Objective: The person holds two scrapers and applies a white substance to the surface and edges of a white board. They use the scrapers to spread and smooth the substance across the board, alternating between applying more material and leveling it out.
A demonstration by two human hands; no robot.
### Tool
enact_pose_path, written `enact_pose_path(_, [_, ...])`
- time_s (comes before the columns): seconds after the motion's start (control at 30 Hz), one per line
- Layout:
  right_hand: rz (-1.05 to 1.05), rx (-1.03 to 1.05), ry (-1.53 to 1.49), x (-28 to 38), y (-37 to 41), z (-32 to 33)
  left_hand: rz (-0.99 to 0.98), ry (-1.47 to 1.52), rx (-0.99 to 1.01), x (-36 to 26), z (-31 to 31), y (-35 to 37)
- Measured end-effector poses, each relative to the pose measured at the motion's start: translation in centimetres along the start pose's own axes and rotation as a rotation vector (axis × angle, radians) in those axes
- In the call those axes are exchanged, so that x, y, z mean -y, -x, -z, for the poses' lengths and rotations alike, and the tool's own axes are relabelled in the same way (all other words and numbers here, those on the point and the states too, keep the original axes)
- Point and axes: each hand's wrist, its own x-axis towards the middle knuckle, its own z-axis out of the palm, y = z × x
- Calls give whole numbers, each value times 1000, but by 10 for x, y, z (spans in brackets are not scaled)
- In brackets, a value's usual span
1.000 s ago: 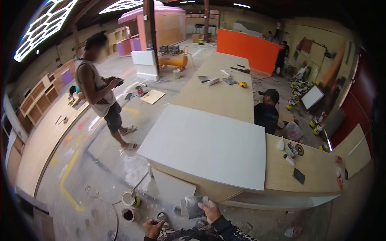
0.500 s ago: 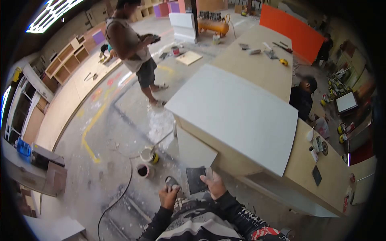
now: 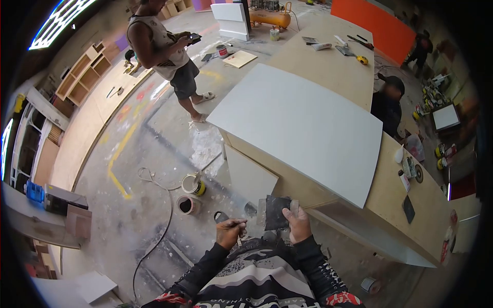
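Observation:
My right hand grips a dark square sheet together with a greyish flat piece at its edge, thumb on top. To its left, my left hand has its fingers bent together toward the sheet; whether they pinch anything is too small to tell. The two hands are apart, in front of my patterned shirt. Beyond them stands a big box-like piece with a white panel on top. Two open cans, one with dark contents and one with a tool in it, stand on the floor ahead of my left hand.
A person stands at the upper left holding a small device. Another person is low beyond the white panel. Tools and a yellow tape measure lie on the long wooden surface. A hose curves across the floor at left.
Both hands have moved right and slightly up, and the dark sheet has tilted more upright. My left fingers now point toward the sheet. The standing person's head and the view have shifted.

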Motion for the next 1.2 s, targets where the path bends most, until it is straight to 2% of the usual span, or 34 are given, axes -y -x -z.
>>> enact_pose_path(0.07, [-36, -20, -59, 21, 6, -5, -122, -3, -20, 5, -8, -3])
enact_pose_path(0.1, [-40, -6, -53, 33, 9, -8, -172, 15, -108, 12, -16, -8])
enact_pose_path(0.2, [55, -80, -40, 24, 12, 3, -81, -57, -132, -10, -24, -5])
enact_pose_path(0.23, [39, -25, -49, 22, 11, 4, -52, -67, 46, -6, -7, -12])
enact_pose_path(0.27, [27, 33, -58, 21, 10, 3, -34, -85, 75, 6, -3, -16])
enact_pose_path(0.3, [76, -8, -54, 19, 11, -4, -132, 20, 134, -4, -16, -16])
enact_pose_path(0.33, [-41, 51, -78, 18, 11, -5, -228, 129, 191, -10, -25, -17])
enact_pose_path(0.37, [-62, 91, -108, 16, 14, -9, 46, 324, 141, -10, -21, -14])
enact_pose_path(0.4, [-84, 133, -135, 21, 18, -20, 63, 314, 156, -23, -31, -10])
enact_pose_path(0.47, [-79, 142, -59, 10, 20, -35, 321, 506, 222, -67, -63, 7])
enact_pose_path(0.53, [-75, 161, 25, -3, 15, -29, 302, 429, 270, -67, -65, 7])
enact_pose_path(0.6, [-141, 242, 167, -45, -6, -6, 247, 210, 221, -47, -43, 2])
enact_pose_path(0.63, [-113, 200, 112, -72, -16, 6, 264, 157, 137, -63, -54, 13])
enact_pose_path(0.67, [-269, 106, 256, -65, -19, 15, 272, 156, 139, -68, -56, 17])
enact_pose_path(0.7, [-21, -32, 540, -104, -36, 41, 197, 167, 81, -71, -56, 19])
enact_pose_path(0.73, [79, -110, 920, -93, -41, 56, 124, 177, 13, -73, -49, 23])
enact_pose_path(0.77, [103, -382, 713, -109, -45, 68, 33, 360, 250, -52, -6, 18])
enact_pose_path(0.8, [55, -351, 622, -91, -46, 74, 28, 364, 235, -59, -10, 20])
enact_pose_path(0.87, [289, -314, 726, -53, -37, 45, -202, -244, 139, -78, -33, 25])
enact_pose_path(0.9, [193, -245, 687, -36, -23, 18, -266, -283, 156, -68, -34, 19])
enact_pose_path(0.93, [102, -180, 645, -21, -8, -10, -221, -173, 139, -67, -52, 18])
enact_pose_path(0.97, [91, 33, 772, -9, 15, -35, -275, -373, 228, -54, -49, 5])
enact_pose_path(1.0, [85, 250, 892, -1, 32, -51, -281, -373, 206, -39, -46, -10])
enact_pose_path(1.07, [141, 283, 776, 6, 34, -54, -240, -421, -138, -19, -34, -31])
enact_pose_path(1.1, [203, 291, 663, 10, 29, -52, -252, -421, -152, -19, -26, -33])
enact_pose_path(1.13, [199, 240, 561, 6, 20, -43, -157, -222, -186, -23, -21, -34])
enact_pose_path(1.2, [-132, 40, 738, 3, -1, -18, -59, -8, -234, -26, -18, -28])
